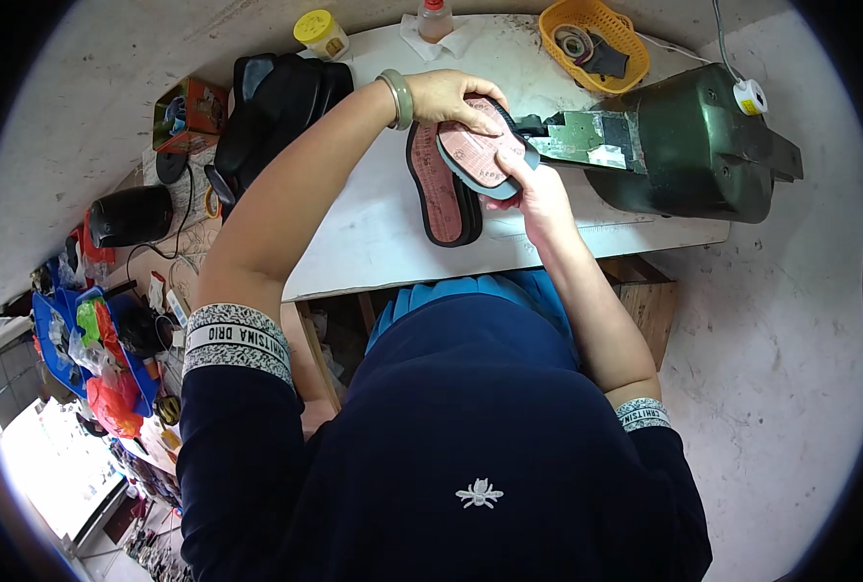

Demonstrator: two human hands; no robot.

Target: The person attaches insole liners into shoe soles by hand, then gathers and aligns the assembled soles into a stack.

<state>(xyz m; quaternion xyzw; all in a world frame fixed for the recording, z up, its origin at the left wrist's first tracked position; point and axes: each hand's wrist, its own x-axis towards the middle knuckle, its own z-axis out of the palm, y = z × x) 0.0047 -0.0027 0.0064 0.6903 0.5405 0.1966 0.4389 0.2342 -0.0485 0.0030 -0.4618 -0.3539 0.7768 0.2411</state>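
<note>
Between my hands is a pink-faced shoe insole [477, 157] with a grey-blue edge, tilted above the white table [354, 233]. My left hand [448, 100] grips its far end, thumb across the printed face. At its near right edge my right hand [540, 199] pinches it, the thumb on top and the fingers beneath. Partly covered by it, more pink insoles with black edges [442, 211] lie stacked on the table. Just right of the held insole is the narrow arm of a dark green machine [587, 139].
The green machine's thick body [693, 145] fills the table's right side. A yellow basket [598, 17] with tape rolls, a clear bottle [435, 21] and a yellow-lidded jar [322, 36] stand at the back. Left are a black bag [281, 112], a tin box [191, 114] and blue bins [58, 344].
</note>
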